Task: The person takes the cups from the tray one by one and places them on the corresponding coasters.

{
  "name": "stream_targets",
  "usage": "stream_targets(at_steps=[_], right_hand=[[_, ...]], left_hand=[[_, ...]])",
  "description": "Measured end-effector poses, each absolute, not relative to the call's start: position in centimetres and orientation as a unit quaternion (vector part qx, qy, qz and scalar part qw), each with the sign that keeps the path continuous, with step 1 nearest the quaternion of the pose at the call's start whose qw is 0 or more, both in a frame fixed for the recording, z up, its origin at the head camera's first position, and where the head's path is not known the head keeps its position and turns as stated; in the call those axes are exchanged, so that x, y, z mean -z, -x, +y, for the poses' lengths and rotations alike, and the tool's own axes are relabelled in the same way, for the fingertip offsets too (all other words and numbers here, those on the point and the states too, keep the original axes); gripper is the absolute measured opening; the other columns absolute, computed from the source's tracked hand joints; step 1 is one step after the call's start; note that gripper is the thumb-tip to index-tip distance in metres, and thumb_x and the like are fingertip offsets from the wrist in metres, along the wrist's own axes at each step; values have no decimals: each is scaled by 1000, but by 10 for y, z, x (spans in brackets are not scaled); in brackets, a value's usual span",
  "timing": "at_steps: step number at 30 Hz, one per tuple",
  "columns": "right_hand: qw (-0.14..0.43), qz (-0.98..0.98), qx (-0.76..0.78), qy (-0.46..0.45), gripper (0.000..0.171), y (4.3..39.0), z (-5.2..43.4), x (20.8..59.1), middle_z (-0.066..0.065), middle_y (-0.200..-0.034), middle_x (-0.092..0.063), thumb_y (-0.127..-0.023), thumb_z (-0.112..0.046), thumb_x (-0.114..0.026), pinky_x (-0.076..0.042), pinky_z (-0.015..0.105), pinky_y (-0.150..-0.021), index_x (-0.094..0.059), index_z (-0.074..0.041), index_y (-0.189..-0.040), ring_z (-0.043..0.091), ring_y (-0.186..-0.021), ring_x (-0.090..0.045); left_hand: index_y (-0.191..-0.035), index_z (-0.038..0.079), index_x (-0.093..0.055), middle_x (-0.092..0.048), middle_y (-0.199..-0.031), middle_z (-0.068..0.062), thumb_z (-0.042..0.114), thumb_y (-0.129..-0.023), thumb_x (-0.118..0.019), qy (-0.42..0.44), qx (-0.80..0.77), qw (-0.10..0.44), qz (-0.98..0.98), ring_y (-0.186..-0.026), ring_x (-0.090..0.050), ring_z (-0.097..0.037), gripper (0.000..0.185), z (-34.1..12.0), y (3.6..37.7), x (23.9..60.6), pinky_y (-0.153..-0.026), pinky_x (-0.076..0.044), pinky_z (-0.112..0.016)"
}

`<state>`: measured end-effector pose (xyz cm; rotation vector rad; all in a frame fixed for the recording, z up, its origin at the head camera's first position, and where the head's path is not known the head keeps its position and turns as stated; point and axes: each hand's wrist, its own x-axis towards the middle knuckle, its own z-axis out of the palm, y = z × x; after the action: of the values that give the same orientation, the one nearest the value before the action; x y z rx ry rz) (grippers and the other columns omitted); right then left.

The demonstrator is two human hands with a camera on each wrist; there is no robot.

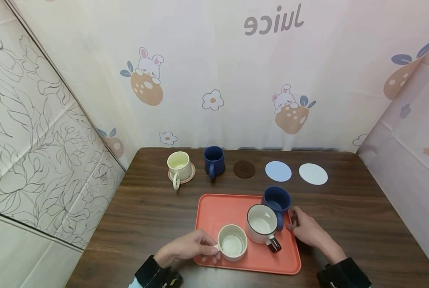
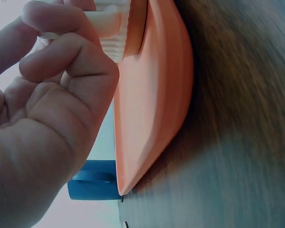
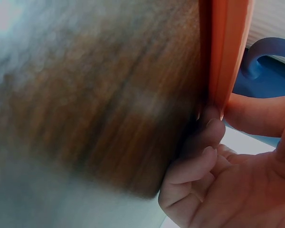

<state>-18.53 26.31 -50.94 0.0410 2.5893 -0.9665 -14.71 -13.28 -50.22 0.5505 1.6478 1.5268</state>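
On the coral tray stand three mugs. Nearest is a short cream mug, its ribbed side showing in the left wrist view. My left hand pinches that mug's handle between thumb and fingers, over the tray's near left part. At the tray's right edge, my right hand grips the rim, with the thumb on the inner side and curled fingers outside and below. Close to that hand are a white mug with a black handle and a dark blue mug behind it.
Along the back of the wooden table stand a pale yellow mug on a round coaster and another blue mug. To their right lie a dark brown coaster, a light blue disc and a white disc. Printed curtains hang behind.
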Motion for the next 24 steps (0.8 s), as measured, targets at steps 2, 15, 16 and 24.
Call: stream_targets(at_steps=[2,15,16,24], right_hand=[[187,920,344,-15,43,185,263,509,9,-87,-56,-98,-3,-66,-45,37,-65,-47,11,-134,24,-75,-53],[183,920,346,-3,42,184,265,510,9,-87,-55,-99,-4,-66,-44,39,-65,-47,11,-134,24,-75,-52],[183,920,347,-3,42,184,265,510,9,-87,-55,-99,-4,-66,-44,39,-65,-47,11,-133,24,-75,-52],[178,922,343,-3,42,184,264,511,9,-87,-56,-98,-3,-67,-45,39,-65,-48,11,-133,24,-76,-53]], left_hand=[[-102,-15,-73,-74,-85,-5,7,-105,-62,-214,-608,402,650,-64,-51,-5,25,-133,147,502,-60,-42,-19],[-103,-15,-73,-75,-87,-18,6,-106,-62,-149,-636,352,670,-66,-54,-11,24,-129,151,493,-62,-44,-22],[-103,-15,-73,-74,-88,-20,6,-106,-62,-146,-638,347,672,-66,-54,-11,25,-128,151,492,-62,-44,-22],[-106,-12,-75,-75,-88,-11,10,-106,-63,-109,-646,310,689,-67,-57,-11,25,-123,154,494,-65,-46,-24]])
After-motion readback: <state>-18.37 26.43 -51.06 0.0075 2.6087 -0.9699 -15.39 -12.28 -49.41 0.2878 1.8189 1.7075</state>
